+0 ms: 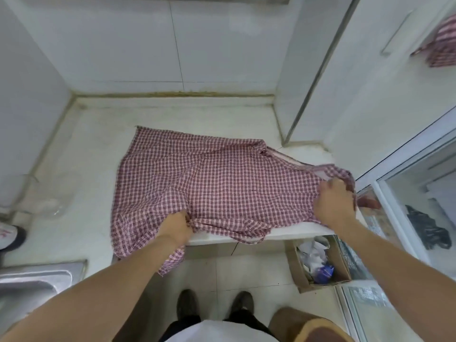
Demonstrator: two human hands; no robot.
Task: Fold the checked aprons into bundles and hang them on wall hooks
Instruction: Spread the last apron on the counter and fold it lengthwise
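- One checked apron [217,183] lies spread on the white counter [81,169], long axis left to right, its bib end toward our right and its near-left corner hanging off the front edge.
- Bare counter shows behind and left of it.
- One more checked bundle [441,43], blurred, seems to hang on the right wall.
- Our left hand [176,228] pinches the near hem.
- Our right hand [335,203] grips the bib end.

A: What's lower left?
B: Steel sink [32,285], w/ a clear plastic bag [53,202] on the white counter [81,154] beyond it.
A: Right side?
B: Open brown cardboard box [320,265] of paper scraps on the floor, next to a glass-fronted cabinet [417,193]. Dark shoes [214,307] below.
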